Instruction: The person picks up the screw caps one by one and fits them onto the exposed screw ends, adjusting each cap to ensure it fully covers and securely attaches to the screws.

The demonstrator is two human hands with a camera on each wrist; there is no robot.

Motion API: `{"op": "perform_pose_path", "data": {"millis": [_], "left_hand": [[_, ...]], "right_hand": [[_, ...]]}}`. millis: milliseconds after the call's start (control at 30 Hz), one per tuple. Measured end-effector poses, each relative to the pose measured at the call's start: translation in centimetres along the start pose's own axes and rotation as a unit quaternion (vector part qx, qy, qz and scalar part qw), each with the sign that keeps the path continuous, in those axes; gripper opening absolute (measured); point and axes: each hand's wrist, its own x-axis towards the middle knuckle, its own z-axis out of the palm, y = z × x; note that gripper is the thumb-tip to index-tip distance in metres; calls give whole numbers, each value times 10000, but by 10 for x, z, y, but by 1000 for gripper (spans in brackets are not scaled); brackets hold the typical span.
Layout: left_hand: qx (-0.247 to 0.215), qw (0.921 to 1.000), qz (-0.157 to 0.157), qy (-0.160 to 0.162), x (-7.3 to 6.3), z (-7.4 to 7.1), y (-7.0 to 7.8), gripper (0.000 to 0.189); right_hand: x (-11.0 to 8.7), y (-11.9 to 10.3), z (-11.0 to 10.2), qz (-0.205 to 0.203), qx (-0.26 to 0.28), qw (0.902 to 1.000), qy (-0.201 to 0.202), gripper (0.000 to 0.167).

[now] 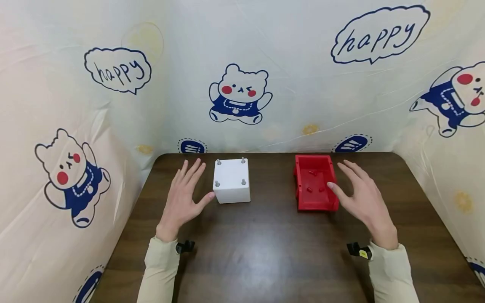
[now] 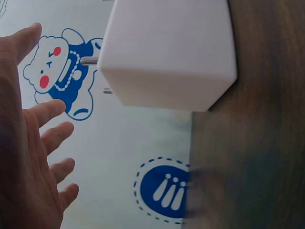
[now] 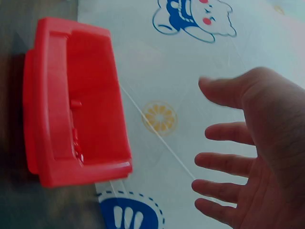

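Note:
A white block [image 1: 232,179] stands on the table, with several metal screws [image 1: 243,182] upright near the corners of its top. Just left of it is my left hand [image 1: 184,193], fingers spread and nothing held; the thumb tip comes close to the block's side. In the left wrist view the block [image 2: 167,57] shows its flat side and two of the metal pins. Further right sits a red bin [image 1: 318,206] with a few small red pieces [image 1: 321,190] lying inside. My right hand [image 1: 363,198] hovers at the bin's right side, fingers extended, its thumb overlapping the rim in the head view.
The dark wooden table [image 1: 261,252] has rounded far corners. A pale printed curtain [image 1: 291,84] with bears and "happy" bubbles surrounds it at the back and both sides. Each wrist wears a small black camera [image 1: 185,246].

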Motion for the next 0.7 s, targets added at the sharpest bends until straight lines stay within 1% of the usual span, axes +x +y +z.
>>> {"op": "perform_pose_path", "data": {"millis": [167, 333, 500, 700], "left_hand": [[-383, 9991, 162, -23, 1, 8, -2, 89], [-753, 9970, 158, -104, 1, 16, -2, 87], [-889, 9957, 131, -217, -1, 20, -1, 85], [-1046, 9938, 275, -267, -1, 28, -4, 80]], "right_hand": [[2, -7, 7, -249, 87, 9997, 10, 65], [4, -8, 15, -440, 178, 9988, -130, 60], [6, -6, 22, -523, 416, 9969, -407, 59], [9, -3, 30, -586, 601, 9942, -668, 56]]}}
